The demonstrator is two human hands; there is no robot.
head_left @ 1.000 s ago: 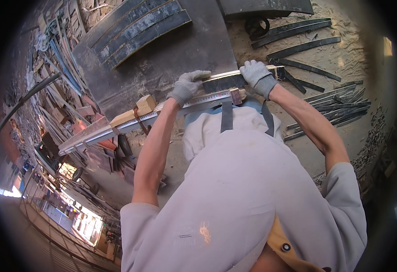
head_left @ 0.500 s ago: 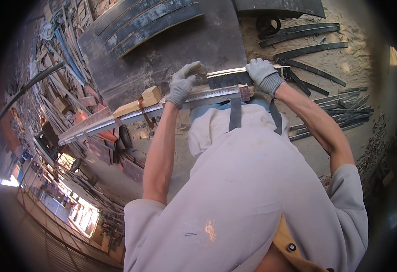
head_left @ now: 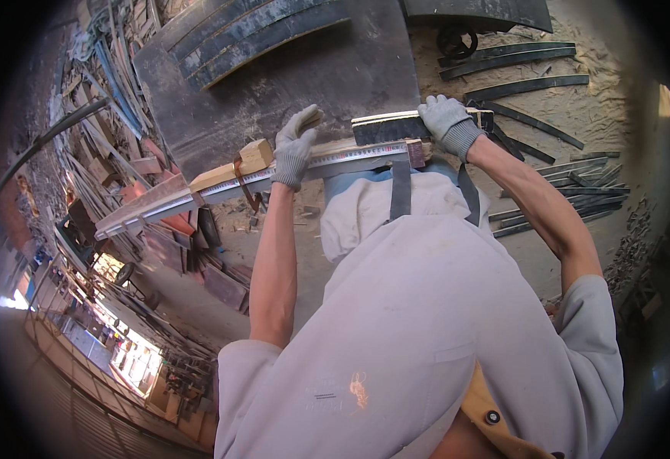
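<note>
Gripping the black-faced boards (head_left: 387, 131) at one o'clock, the gloved right hand (head_left: 443, 122) curls over them near their three-o'clock end. At eleven o'clock the gloved left hand (head_left: 296, 141) is empty, fingers extended over the dark tabletop (head_left: 373, 65), a wooden block (head_left: 255, 156) just beside it toward eight o'clock. Curved black strips (head_left: 534, 86) lie on the floor (head_left: 603, 103) at two o'clock.

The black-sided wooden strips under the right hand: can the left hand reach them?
Probably yes: the grey-gloved left hand looks empty, with nothing visible between it and the black-sided wooden strips.
</note>
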